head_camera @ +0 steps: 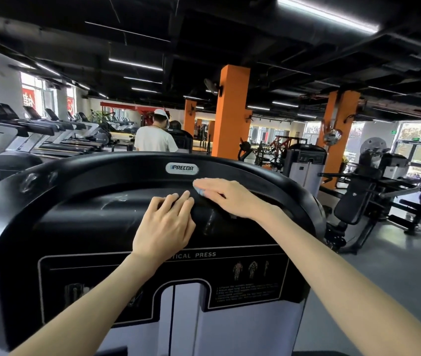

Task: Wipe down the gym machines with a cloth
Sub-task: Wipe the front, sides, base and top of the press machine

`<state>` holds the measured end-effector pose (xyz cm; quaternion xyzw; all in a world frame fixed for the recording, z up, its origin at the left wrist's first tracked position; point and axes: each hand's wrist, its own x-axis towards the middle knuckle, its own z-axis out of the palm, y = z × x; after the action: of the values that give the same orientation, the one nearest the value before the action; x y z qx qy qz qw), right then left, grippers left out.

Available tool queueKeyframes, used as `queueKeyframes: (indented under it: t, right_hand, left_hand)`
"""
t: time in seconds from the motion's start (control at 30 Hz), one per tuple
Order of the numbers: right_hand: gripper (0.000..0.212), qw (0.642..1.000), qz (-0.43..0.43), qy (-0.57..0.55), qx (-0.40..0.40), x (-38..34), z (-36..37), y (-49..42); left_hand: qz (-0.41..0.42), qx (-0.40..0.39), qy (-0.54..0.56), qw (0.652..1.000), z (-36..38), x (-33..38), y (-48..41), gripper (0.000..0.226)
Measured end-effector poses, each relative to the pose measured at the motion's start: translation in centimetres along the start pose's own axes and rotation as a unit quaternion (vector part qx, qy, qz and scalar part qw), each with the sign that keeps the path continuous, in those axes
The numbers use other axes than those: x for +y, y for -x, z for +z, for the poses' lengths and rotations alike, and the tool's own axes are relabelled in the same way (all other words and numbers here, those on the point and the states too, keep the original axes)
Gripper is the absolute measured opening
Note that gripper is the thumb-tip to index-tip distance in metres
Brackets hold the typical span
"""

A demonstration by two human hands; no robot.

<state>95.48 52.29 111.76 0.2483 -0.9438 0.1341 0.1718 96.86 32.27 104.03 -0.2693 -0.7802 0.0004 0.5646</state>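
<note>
Palm down, my right hand (226, 199) lies flat on one pale blue cloth (200, 191). The grip is open, with straight fingers pressing the cloth against the inner edge of the black curved rim on top of the Precor machine (75, 227). Only a small sliver of cloth shows past my fingertips; the rest is hidden under the hand. Just beside it, my left hand (165, 227) rests on the black top cover. That grip is open too, its fingers lightly bent over the ridge and holding nothing. The two hands are near each other but not touching.

One silver logo badge (181, 168) sits on the rim just above my right fingertips. Below my hands is one instruction placard (251, 286). My left wrist cuts off its title, so only "TICAL PRESS" reads. It carries three small body figures, and its lines of fine print are too small to make out.

Beyond the rim stands one person (155, 140) in a white shirt and white cap, back to me, hidden from the waist down by the machine. A row of treadmills (37, 134) runs along the left; they overlap too much for a sure count. Three orange pillars (232, 111) stand farther back, and more weight machines (307, 163) crowd the right.
</note>
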Motion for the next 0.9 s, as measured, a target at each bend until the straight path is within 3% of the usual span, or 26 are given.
queueKeyframes:
  t: [0.17, 0.33, 0.53, 0.77, 0.9]
  right_hand:
    - [0.041, 0.993, 0.117, 0.022, 0.021, 1.2, -0.6, -1.1]
    - [0.038, 0.998, 0.003, -0.001, 0.058, -1.9, 1.8, -0.1]
    - [0.040, 0.985, 0.140, 0.074, 0.073, -2.7, 1.9, -1.3]
    - [0.042, 0.980, 0.166, 0.010, 0.109, -3.2, 2.1, -0.5]
    - [0.042, 0.979, 0.161, -0.002, 0.128, -3.3, 2.0, -0.2]
  left_hand:
    - [-0.002, -0.013, 0.007, 1.000, 0.1, 0.1, 0.1, 0.036]
    - [0.002, -0.023, 0.022, 0.999, -0.1, 0.1, 0.0, 0.034]
    - [0.000, -0.021, 0.038, 0.999, -0.5, -0.1, -0.2, 0.022]
    - [-0.032, -0.030, 0.099, 0.994, -2.1, -0.6, -0.5, 0.024]
    - [0.002, -0.061, 0.068, 0.996, -3.9, -2.6, 0.4, 0.027]
